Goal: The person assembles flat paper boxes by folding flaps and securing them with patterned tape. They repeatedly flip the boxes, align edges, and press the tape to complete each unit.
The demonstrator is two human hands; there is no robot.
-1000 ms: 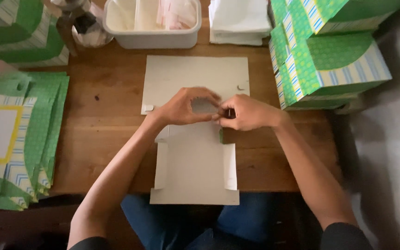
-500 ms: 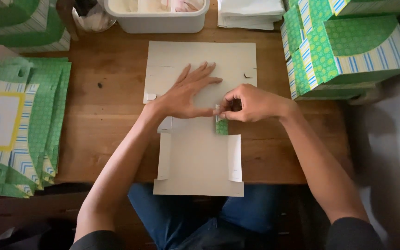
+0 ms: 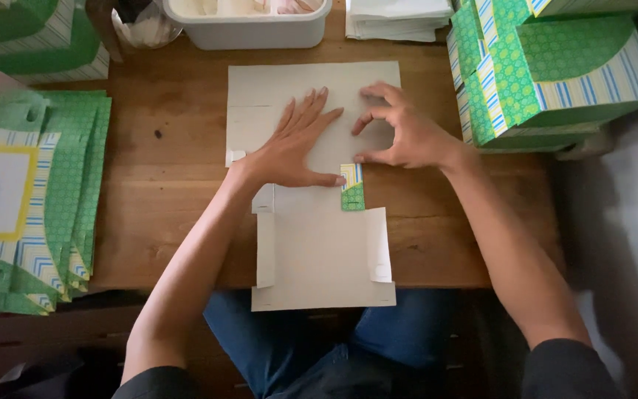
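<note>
A flat, unprinted-side-up cardboard blank (image 3: pixel 319 185) lies on the wooden desk (image 3: pixel 164 192), its near end overhanging the desk edge. The left hand (image 3: pixel 293 148) presses flat on the blank, fingers spread. The right hand (image 3: pixel 400 133) rests fingertips on the blank, open, just above a folded green patterned flap (image 3: pixel 352 188). Finished green boxes (image 3: pixel 555 66) stand right of the blank.

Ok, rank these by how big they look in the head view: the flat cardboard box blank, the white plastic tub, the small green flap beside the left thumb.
1. Flat cardboard box blank, clearly largest.
2. White plastic tub, though the frame's top edge cuts it off, so its full size is unsure.
3. Small green flap, smallest.
</note>
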